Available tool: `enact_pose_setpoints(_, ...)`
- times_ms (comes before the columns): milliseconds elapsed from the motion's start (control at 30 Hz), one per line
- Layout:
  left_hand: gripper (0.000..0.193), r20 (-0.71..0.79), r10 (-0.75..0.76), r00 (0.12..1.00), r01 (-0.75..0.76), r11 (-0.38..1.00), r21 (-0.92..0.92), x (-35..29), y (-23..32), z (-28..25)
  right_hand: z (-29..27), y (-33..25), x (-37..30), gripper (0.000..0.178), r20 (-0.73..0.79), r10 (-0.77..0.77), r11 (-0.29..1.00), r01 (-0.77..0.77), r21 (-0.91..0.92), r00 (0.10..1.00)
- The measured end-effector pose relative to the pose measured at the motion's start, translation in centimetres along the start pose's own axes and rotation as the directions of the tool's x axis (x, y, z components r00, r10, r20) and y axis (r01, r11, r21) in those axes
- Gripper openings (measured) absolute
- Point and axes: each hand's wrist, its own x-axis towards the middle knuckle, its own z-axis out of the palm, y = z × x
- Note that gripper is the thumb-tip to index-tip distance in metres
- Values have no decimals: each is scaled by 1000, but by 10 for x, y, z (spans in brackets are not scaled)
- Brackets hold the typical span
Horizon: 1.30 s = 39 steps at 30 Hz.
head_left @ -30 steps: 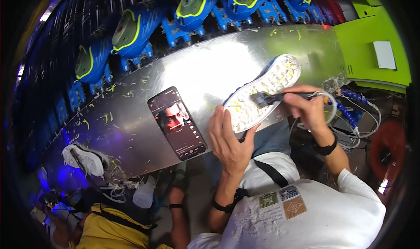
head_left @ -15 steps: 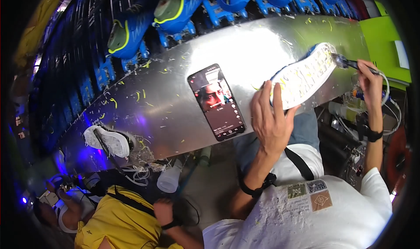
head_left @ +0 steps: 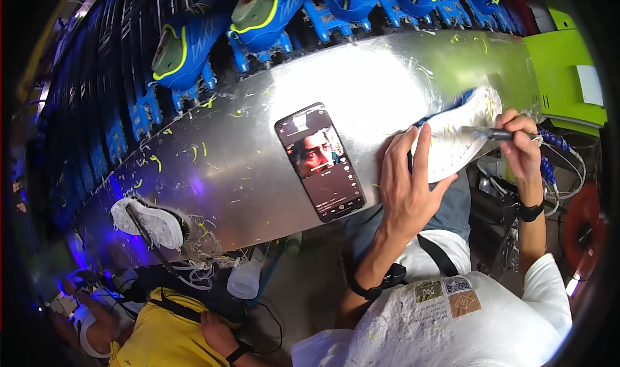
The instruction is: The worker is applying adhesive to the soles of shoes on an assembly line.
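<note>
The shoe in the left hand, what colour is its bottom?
Its bottom is mostly white. It shows best in the head view, the only one.

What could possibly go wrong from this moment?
The left hand holds the upturned shoe with fingers along its edge, so the brush might touch them if it slips. The smartphone lies uncovered on the metal table; bits flicked off the brush could land on it. Yellow scraps there might cling to the shoe.
</note>
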Motion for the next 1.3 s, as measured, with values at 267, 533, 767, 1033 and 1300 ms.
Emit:
enact_pose_setpoints(267, 116, 154, -356, 922, 324, 488, -810, -7, 20, 5, 26, -32, -17, 24, 202, -88, 931, 152, -332, 975)
enact_pose_setpoints(533, 70, 133, -519, 845, 302, 256, -918, 39, 17, 52, 36, -20, -3, 28, 388, -293, 746, 463, -479, 874)
enact_pose_setpoints(767, 54, 220, -611, 761, 277, -2, -961, 54, 8, 64, 44, 24, -21, 45, 509, -366, 315, 619, -720, 779)
enact_pose_setpoints(1033, 62, 278, -562, 779, 281, -83, -956, 53, 5, 62, 3, 7, -65, 42, 526, -233, 267, 574, -774, 818)
enact_pose_setpoints(1300, 60, 167, -590, 790, 238, 43, -970, 48, 4, 60, -38, -38, -83, 19, 309, -56, 913, 174, -369, 950)
